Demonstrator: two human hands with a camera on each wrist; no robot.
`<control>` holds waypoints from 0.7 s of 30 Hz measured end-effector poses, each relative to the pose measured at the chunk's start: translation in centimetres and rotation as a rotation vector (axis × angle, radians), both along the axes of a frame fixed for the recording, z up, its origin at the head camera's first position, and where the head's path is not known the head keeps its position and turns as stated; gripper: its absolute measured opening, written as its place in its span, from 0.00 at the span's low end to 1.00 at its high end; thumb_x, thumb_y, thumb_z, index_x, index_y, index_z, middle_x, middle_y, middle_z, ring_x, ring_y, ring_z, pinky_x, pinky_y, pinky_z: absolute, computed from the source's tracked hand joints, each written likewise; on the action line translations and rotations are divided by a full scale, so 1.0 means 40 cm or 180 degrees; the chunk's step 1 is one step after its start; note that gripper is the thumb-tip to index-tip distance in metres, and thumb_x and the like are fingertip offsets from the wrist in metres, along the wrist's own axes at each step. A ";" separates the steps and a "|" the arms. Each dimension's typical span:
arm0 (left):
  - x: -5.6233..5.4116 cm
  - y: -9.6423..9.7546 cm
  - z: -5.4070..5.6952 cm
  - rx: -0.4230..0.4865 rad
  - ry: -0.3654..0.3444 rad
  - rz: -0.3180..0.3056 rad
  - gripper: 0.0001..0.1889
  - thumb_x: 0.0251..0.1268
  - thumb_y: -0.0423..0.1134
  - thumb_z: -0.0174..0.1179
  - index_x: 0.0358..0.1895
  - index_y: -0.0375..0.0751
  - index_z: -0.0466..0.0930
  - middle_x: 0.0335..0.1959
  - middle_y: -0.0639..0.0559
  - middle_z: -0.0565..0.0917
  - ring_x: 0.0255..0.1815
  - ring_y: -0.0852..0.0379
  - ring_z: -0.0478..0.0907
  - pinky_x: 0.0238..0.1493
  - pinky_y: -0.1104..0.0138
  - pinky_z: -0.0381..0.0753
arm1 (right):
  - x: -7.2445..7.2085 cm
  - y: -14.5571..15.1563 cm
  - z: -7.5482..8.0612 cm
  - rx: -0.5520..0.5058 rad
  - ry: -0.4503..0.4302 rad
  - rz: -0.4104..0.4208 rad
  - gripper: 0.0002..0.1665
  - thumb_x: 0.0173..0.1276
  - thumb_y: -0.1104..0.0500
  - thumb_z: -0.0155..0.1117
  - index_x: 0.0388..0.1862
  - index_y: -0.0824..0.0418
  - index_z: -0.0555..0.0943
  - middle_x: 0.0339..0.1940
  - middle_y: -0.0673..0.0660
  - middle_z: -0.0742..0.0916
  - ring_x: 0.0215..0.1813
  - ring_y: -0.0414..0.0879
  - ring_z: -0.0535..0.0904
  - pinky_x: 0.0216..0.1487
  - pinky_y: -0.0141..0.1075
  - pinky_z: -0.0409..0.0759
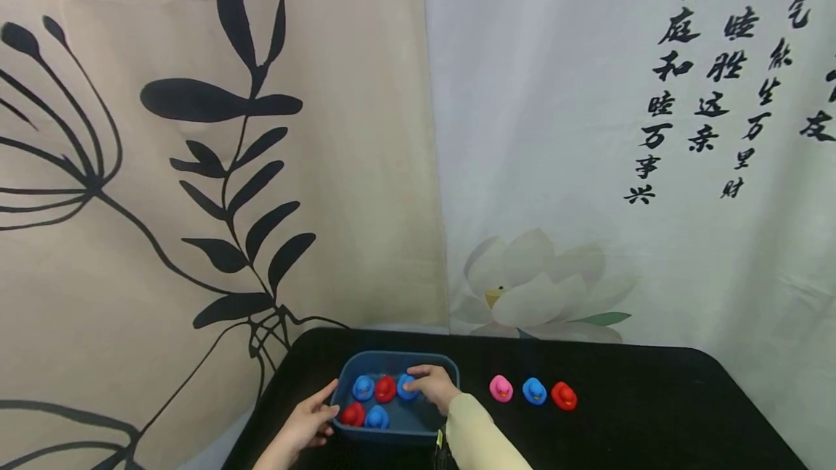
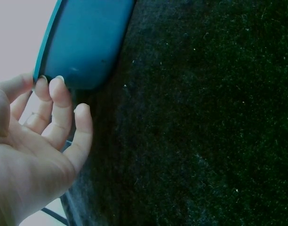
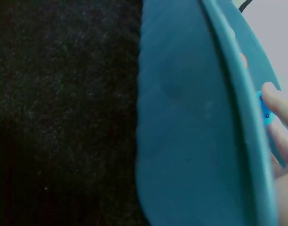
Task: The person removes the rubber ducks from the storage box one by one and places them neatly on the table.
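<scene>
A blue plastic bin [image 1: 418, 423] stands on the black table, holding several small rubber ducks in blue and red. My left hand [image 1: 307, 418] grips its left rim, thumb on one side and fingertips on the other, as the left wrist view shows with the bin's wall [image 2: 83, 42] at the fingertips. My right hand [image 1: 434, 387] reaches over the bin and pinches a blue rubber duck [image 1: 407, 387] between thumb and fingers, inside at the right of the back row. Beside that duck are a red duck [image 1: 385, 389] and another blue duck [image 1: 363, 388]; a red [image 1: 353, 414] and a blue one [image 1: 376, 417] sit in front.
To the right of the bin, a pink duck [image 1: 501, 388], a blue duck [image 1: 534, 391] and a red duck [image 1: 564, 396] lie in a row on the black tabletop [image 1: 653, 412]. A printed curtain [image 1: 366, 165] hangs behind the table's far edge.
</scene>
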State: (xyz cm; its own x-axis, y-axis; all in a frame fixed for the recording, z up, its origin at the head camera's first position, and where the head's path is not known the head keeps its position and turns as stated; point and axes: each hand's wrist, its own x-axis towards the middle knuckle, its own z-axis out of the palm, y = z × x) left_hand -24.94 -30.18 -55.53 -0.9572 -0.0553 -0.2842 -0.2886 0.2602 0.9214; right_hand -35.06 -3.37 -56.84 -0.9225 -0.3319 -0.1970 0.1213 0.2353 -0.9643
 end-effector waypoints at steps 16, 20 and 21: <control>-0.001 -0.004 -0.022 0.0082 0.0036 -0.0017 0.36 0.68 0.41 0.58 0.75 0.37 0.54 0.30 0.49 0.76 0.28 0.54 0.77 0.31 0.61 0.80 | -0.009 0.039 0.069 -0.0496 -0.0036 -0.0012 0.19 0.62 0.59 0.70 0.51 0.65 0.83 0.41 0.57 0.87 0.46 0.54 0.82 0.51 0.57 0.78; -0.001 -0.004 -0.016 0.0109 0.0022 -0.0008 0.35 0.68 0.40 0.57 0.75 0.38 0.53 0.31 0.49 0.76 0.28 0.54 0.77 0.31 0.61 0.80 | -0.016 0.049 0.087 -0.0497 0.0036 -0.0004 0.18 0.61 0.58 0.71 0.50 0.64 0.84 0.41 0.56 0.86 0.45 0.52 0.81 0.51 0.56 0.78; -0.001 -0.003 -0.014 0.0114 0.0026 -0.0003 0.35 0.68 0.40 0.57 0.75 0.38 0.53 0.31 0.49 0.76 0.28 0.54 0.77 0.31 0.60 0.80 | -0.018 0.052 0.091 -0.0495 0.0056 -0.0007 0.18 0.61 0.58 0.71 0.50 0.64 0.84 0.41 0.56 0.86 0.45 0.52 0.81 0.51 0.55 0.78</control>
State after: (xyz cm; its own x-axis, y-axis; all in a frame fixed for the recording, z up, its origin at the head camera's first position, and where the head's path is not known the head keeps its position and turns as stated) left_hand -25.00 -30.31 -56.09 -0.9595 -0.0442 -0.2782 -0.2808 0.2274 0.9325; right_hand -35.77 -1.29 -53.18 -0.9262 -0.3551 -0.1270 0.1042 0.0826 -0.9911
